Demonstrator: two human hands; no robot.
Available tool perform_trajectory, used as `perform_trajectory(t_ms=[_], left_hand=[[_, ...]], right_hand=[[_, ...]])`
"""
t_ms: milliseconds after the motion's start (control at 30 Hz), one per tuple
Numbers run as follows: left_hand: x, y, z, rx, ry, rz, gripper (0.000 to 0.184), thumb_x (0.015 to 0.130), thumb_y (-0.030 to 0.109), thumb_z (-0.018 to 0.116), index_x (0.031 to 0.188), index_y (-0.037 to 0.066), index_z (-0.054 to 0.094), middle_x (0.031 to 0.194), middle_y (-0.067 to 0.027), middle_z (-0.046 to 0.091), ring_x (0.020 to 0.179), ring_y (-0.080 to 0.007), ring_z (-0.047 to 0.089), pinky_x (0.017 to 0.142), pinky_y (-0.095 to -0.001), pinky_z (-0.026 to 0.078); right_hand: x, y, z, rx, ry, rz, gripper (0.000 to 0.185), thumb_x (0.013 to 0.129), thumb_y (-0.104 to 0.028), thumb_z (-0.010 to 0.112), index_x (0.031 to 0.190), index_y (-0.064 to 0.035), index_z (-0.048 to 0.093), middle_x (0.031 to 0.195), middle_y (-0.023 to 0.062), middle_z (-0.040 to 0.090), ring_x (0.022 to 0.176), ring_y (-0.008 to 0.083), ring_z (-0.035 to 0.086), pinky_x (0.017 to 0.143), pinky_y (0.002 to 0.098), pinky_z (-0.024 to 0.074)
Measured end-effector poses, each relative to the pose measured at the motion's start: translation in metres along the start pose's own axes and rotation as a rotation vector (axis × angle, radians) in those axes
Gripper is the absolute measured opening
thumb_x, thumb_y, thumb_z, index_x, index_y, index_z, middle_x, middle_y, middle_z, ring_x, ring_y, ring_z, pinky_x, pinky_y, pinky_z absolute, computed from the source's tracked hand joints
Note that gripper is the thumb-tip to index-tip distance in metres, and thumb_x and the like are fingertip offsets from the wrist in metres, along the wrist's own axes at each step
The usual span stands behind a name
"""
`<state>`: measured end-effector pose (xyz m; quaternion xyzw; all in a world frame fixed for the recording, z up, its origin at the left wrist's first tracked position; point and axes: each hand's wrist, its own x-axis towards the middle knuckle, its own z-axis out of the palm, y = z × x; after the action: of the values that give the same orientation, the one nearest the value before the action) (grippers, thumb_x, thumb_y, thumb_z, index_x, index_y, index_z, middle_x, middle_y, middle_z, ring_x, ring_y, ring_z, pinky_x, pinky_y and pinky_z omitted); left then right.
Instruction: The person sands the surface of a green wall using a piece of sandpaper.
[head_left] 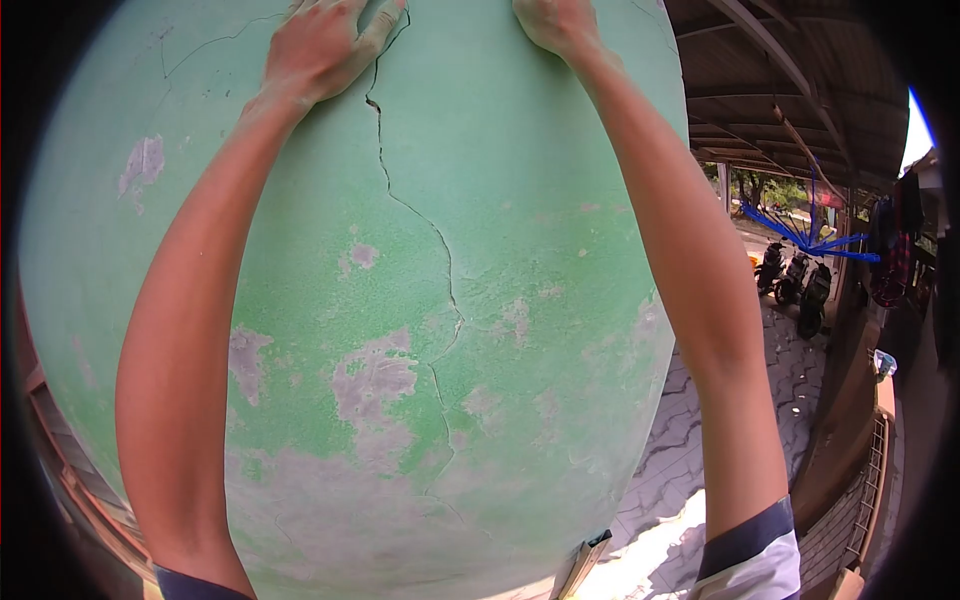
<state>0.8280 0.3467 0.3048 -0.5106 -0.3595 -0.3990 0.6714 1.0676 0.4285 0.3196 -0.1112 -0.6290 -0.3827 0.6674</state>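
Observation:
Both my arms reach up against a green painted wall (540, 260). My left hand (318, 45) lies against its upper part, with the thumb stretched out and apart from the other fingers; the fingertips are cut off by the top edge. A long dark crack (383, 150) runs down the wall just right of that thumb. Farther right, my right hand (560, 22) is also up at the wall, near its right edge. Its fingers lie beyond the top of the view, so whether it holds anything is hidden.
Paint has peeled in grey patches (375, 380) lower on the wall. Past its right edge, paving (670, 450) leads to parked motorbikes (795, 280) under a roof (790, 60). A blue hanging rack (815, 240) is near dark clothes (890, 250).

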Motion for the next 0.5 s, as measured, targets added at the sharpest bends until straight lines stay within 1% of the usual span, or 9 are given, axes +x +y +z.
perform_trajectory(t_ms=[67,100,133,167,200,267,300,367,500], left_hand=[[0.001,0.023,-0.027,-0.120,-0.208,-0.120,0.062,0.106,0.041,0.046,0.159,0.012,0.035,0.168,-0.0134,0.027,0.156,-0.0300,0.020,0.129,-0.0455,0.015],[0.000,0.016,-0.018,-0.116,-0.207,-0.127,0.062,0.106,0.041,0.046,0.159,0.012,0.035,0.168,-0.0134,0.027,0.156,-0.0300,0.020,0.129,-0.0455,0.015],[-0.003,0.003,0.001,-0.062,-0.081,-0.060,0.060,0.105,0.048,0.044,0.154,0.015,0.044,0.162,-0.0108,0.038,0.151,-0.0310,0.031,0.123,-0.0452,0.026],[-0.003,-0.004,0.010,-0.004,0.050,0.005,0.060,0.104,0.055,0.043,0.149,0.018,0.052,0.155,-0.0083,0.049,0.145,-0.0320,0.042,0.117,-0.0450,0.037],[-0.002,0.006,0.000,-0.001,0.053,0.000,0.060,0.104,0.055,0.043,0.149,0.018,0.052,0.155,-0.0083,0.049,0.145,-0.0320,0.042,0.117,-0.0450,0.037],[0.003,0.033,-0.031,-0.071,-0.213,-0.150,0.063,0.106,0.041,0.046,0.160,0.011,0.034,0.168,-0.0142,0.026,0.157,-0.0306,0.020,0.129,-0.0447,0.014],[0.002,0.028,-0.017,-0.070,-0.210,-0.140,0.063,0.106,0.041,0.046,0.160,0.011,0.034,0.168,-0.0142,0.026,0.157,-0.0306,0.020,0.129,-0.0447,0.014],[-0.006,0.004,0.021,0.042,0.309,0.085,0.050,0.103,0.049,0.046,0.138,0.016,0.062,0.139,-0.0085,0.063,0.132,-0.0303,0.056,0.107,-0.0434,0.047],[-0.010,0.009,0.011,0.029,0.055,-0.065,0.056,0.103,0.051,0.047,0.152,0.022,0.050,0.157,-0.0007,0.047,0.147,-0.0268,0.040,0.119,-0.0429,0.037]], right_hand=[[0.018,0.026,0.000,0.018,0.040,0.382,0.048,0.108,-0.026,0.041,0.147,-0.0005,0.051,0.155,0.0180,0.047,0.148,0.0332,0.039,0.122,0.0438,0.0315],[0.012,0.031,0.019,-0.028,0.168,0.256,0.048,0.109,-0.028,0.041,0.148,-0.0022,0.051,0.156,0.0171,0.047,0.148,0.0325,0.038,0.122,0.0433,0.0315],[0.001,0.014,0.023,-0.028,0.164,0.258,0.048,0.109,-0.028,0.041,0.148,-0.0022,0.051,0.156,0.0171,0.047,0.148,0.0325,0.038,0.122,0.0433,0.0315],[-0.015,-0.014,0.024,-0.044,0.091,0.136,0.047,0.109,-0.028,0.041,0.147,-0.0037,0.052,0.156,0.0172,0.047,0.148,0.0323,0.038,0.122,0.0433,0.0313],[-0.024,-0.029,0.022,-0.058,0.020,0.013,0.047,0.109,-0.029,0.041,0.147,-0.0052,0.053,0.156,0.0173,0.047,0.148,0.0321,0.038,0.122,0.0432,0.0311],[-0.014,-0.010,0.009,-0.025,-0.016,0.002,0.046,0.109,-0.029,0.042,0.147,-0.0068,0.054,0.156,0.0166,0.047,0.148,0.0323,0.038,0.123,0.0427,0.0304],[-0.008,0.007,-0.003,0.005,-0.047,0.009,0.045,0.108,-0.029,0.043,0.147,-0.0083,0.055,0.156,0.0160,0.047,0.148,0.0324,0.038,0.123,0.0423,0.0296],[0.024,0.101,-0.015,-0.337,-0.333,0.528,0.051,0.107,-0.045,0.037,0.143,-0.0138,0.057,0.137,0.0182,0.063,0.119,0.0427,0.062,0.104,0.0487,0.0466],[-0.030,0.064,-0.003,-0.212,0.070,0.230,0.050,0.108,-0.040,0.036,0.147,-0.0141,0.053,0.146,0.0136,0.057,0.130,0.0394,0.056,0.109,0.0465,0.0441]])
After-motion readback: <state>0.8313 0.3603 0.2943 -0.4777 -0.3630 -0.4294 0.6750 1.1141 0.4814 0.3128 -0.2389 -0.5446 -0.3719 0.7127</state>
